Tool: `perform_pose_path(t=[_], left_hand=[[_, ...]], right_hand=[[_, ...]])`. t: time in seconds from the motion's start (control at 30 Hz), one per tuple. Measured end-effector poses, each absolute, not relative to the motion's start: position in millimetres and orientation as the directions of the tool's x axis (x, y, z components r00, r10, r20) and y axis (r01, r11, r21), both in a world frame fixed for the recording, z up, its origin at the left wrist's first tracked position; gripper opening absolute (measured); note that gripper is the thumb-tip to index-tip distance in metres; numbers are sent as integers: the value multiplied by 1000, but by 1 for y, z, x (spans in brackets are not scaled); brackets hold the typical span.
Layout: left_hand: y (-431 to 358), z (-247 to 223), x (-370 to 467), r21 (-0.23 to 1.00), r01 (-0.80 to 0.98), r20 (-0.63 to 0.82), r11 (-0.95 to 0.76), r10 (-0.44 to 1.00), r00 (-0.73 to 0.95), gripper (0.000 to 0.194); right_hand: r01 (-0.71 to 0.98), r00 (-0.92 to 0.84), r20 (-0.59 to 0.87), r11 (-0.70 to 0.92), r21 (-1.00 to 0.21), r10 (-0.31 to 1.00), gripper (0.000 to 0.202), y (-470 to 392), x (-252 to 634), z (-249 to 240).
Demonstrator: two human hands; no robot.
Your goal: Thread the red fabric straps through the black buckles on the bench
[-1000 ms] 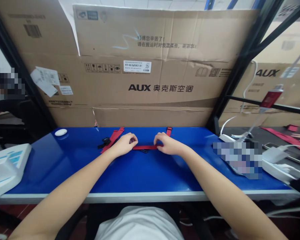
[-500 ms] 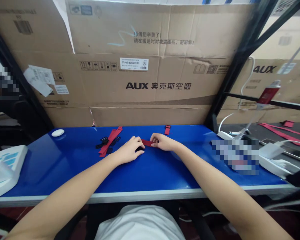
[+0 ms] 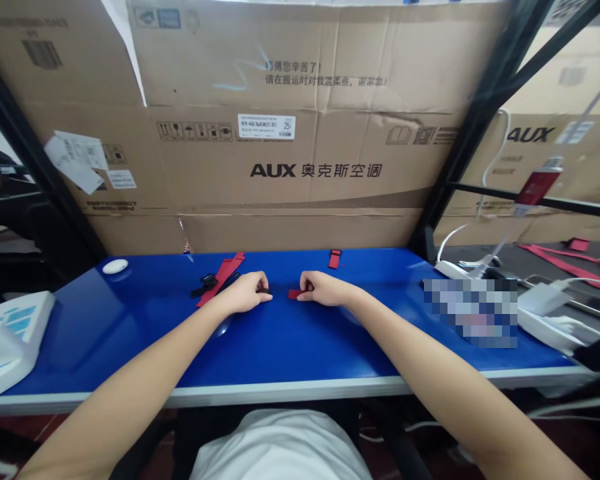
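Over the middle of the blue table [image 3: 290,347], my right hand [image 3: 325,289] pinches a short red strap [image 3: 294,294], whose end sticks out to the left of the fingertips. My left hand [image 3: 247,292] is closed on a small black piece [image 3: 264,291], a little way left of the strap. Behind my left hand lies a pile of red straps [image 3: 227,269] with black buckles [image 3: 207,281] on and around it. Near the back edge sits another short red strap piece [image 3: 335,260] with a black buckle at its top.
A white device [image 3: 17,333] stands at the left, a round white object [image 3: 115,267] behind it. Power strips with plugs [image 3: 545,327] lie at the right. Cardboard [image 3: 290,200] walls the back between black frame posts [image 3: 473,133]. A person [image 3: 0,180] is at the far left.
My left hand has moved left, away from the red strap, and its fingers have closed on a black piece. My right hand has shifted slightly nearer with the strap.
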State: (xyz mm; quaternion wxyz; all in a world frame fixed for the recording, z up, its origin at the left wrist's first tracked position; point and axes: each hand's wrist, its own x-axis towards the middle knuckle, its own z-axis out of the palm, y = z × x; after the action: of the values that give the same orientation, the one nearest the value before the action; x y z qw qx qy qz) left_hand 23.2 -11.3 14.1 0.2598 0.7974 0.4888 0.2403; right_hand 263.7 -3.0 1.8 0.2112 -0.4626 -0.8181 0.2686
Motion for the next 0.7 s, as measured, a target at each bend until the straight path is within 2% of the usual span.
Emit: perform_pose_path(t=[0.07, 0.13, 0.23, 0.43, 0.57, 0.7], left_hand=[[-10, 12, 27, 834, 479, 109, -275, 932, 346, 23], [-10, 9, 33, 963, 221, 76, -156, 940, 332, 25], [-11, 5, 40, 998, -43, 64, -54, 950, 304, 26], [-14, 7, 46, 990, -131, -2, 46, 949, 315, 20], [-13, 11, 45, 971, -237, 28, 37, 964, 264, 20], [-11, 10, 43, 977, -212, 24, 37, 959, 281, 21]], right_hand=[[577, -504, 148, 459, -675, 851, 11, -3, 263, 2], [510, -510, 212, 492, -706, 834, 9, -2, 261, 2], [437, -498, 302, 536, -723, 813, 15, -2, 257, 3], [315, -471, 393, 567, -761, 789, 17, -7, 253, 7], [365, -445, 376, 548, -752, 813, 15, -9, 254, 10], [390, -433, 401, 568, -724, 808, 16, -9, 254, 10]])
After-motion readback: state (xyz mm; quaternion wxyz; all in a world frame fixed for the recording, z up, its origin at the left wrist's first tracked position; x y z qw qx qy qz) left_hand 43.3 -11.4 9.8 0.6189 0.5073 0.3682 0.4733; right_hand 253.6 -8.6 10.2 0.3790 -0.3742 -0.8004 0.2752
